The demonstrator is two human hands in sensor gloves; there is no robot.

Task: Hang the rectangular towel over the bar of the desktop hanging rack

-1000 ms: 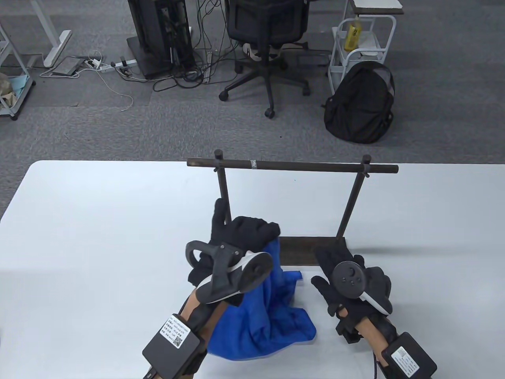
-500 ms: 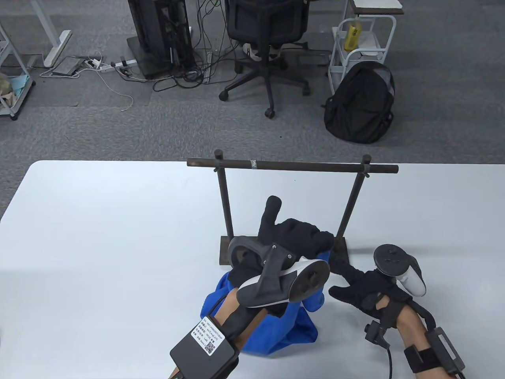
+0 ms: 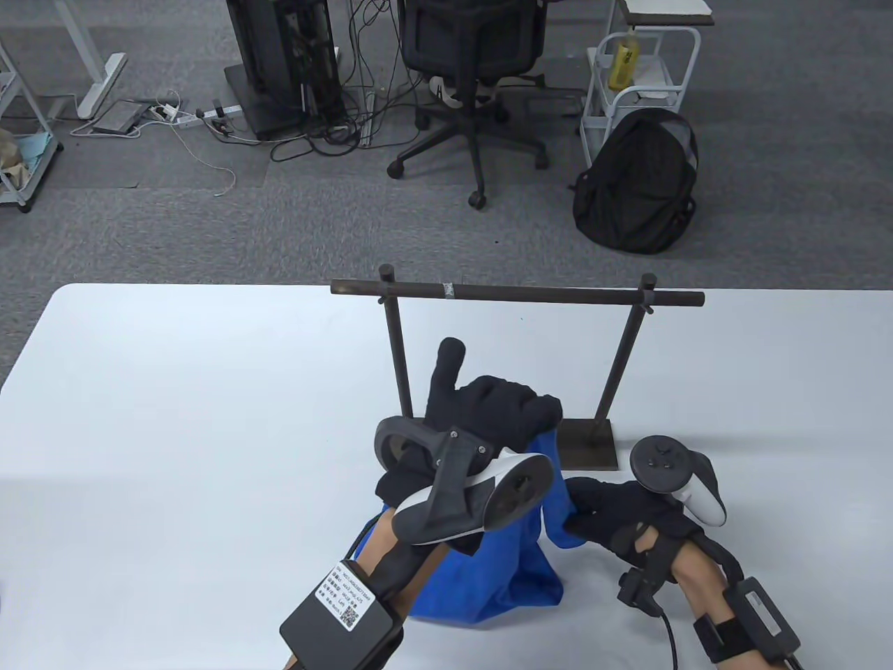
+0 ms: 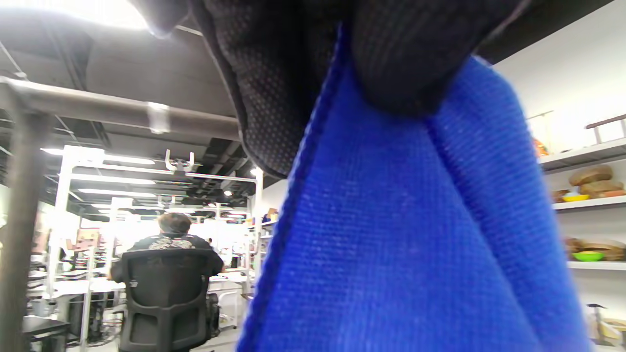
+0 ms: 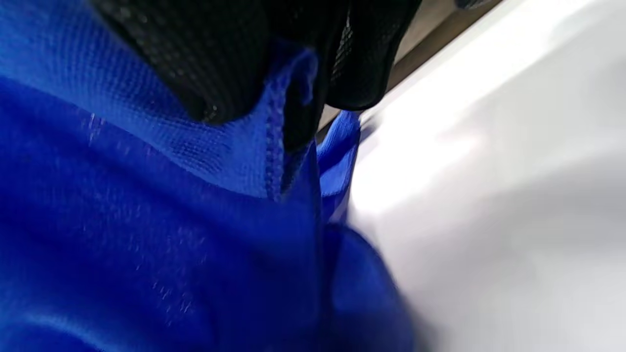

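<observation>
The blue towel (image 3: 513, 551) sits low in the middle of the table view, bunched on the white table (image 3: 174, 419) in front of the rack (image 3: 516, 363), with part of it lifted off the surface. The left hand (image 3: 488, 419) holds that raised part: in the left wrist view the gloved fingers (image 4: 391, 58) close over a hemmed edge and the cloth hangs straight down from them, so the grip there is closed on fabric. The thumb sticks up free toward the bar. The likely reason for holding it high is to let the weight of the cloth pull the folds out.

The right hand (image 3: 621, 513), at the lower right of the table view, pinches the towel where it bulges to the right. The right wrist view shows the fingers (image 5: 220, 63) clamped on a stitched edge close to the table, a narrow grip holding cloth. With two separate spots held, the hands are probably working toward a spread edge between them.

The bar (image 3: 516, 293) runs across the middle of the frame, bare, resting on two uprights above a dark base plate (image 3: 586, 447). The towel is near the base but well below the bar, so draping is not yet done. The next move probably calls for lifting both held spots above the bar and carrying the cloth over it; the crumpled lower part could catch on an upright.
</observation>
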